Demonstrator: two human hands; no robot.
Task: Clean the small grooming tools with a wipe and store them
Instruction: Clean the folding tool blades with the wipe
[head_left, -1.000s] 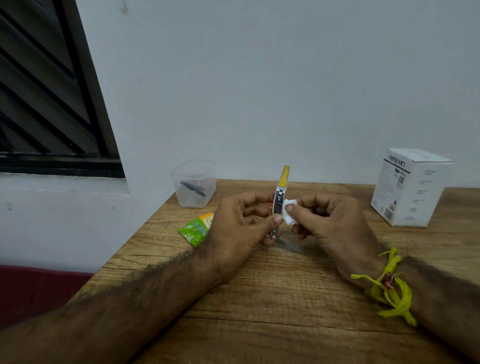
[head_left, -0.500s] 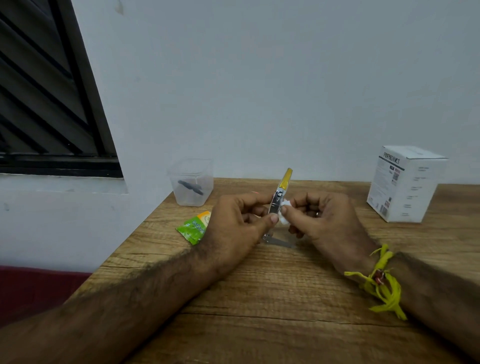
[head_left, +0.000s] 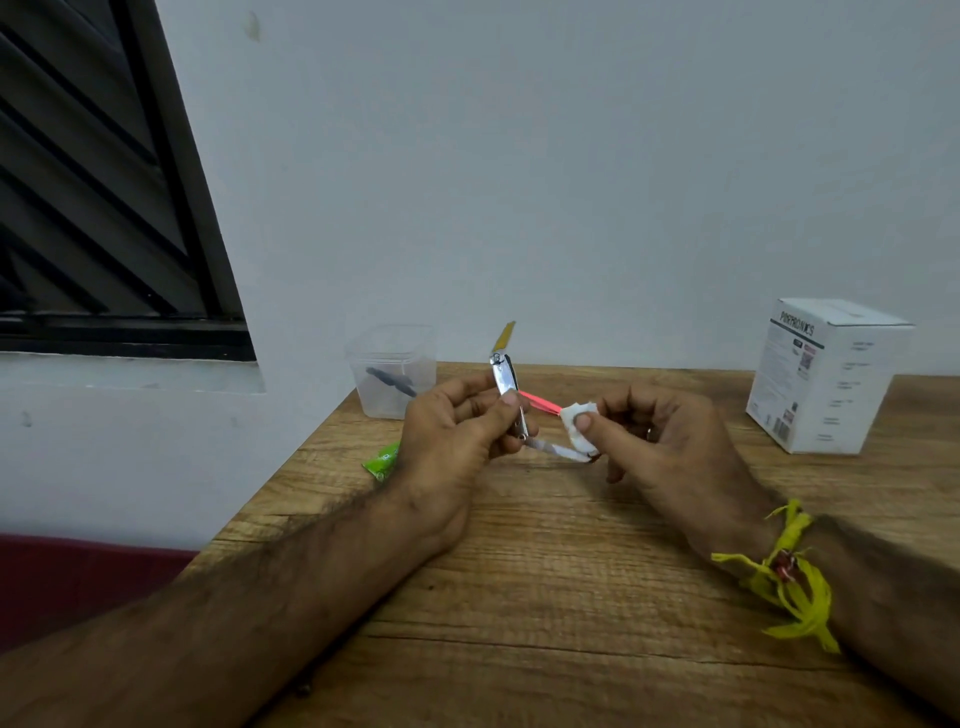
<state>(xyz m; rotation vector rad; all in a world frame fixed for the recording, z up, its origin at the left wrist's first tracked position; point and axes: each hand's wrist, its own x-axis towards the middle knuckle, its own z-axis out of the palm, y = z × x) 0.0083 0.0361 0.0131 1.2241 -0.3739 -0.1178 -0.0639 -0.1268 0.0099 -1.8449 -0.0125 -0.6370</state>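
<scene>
My left hand grips a silver nail clipper upright above the wooden table; its yellow lever sticks up at the top. A metal blade and a pink-red part fan out from the clipper to the right. My right hand pinches a small white wipe between thumb and fingers, pressed round the outer ends of those folded-out parts.
A clear plastic container with a dark tool inside stands at the table's back left. A green sachet lies partly hidden behind my left hand. A white cardboard box stands at the right. The wall is close behind.
My right hand with the wipe has slid to the right, away from the clipper body, out along the folded-out blade. A pink-red part now shows. The clipper has tilted slightly.
</scene>
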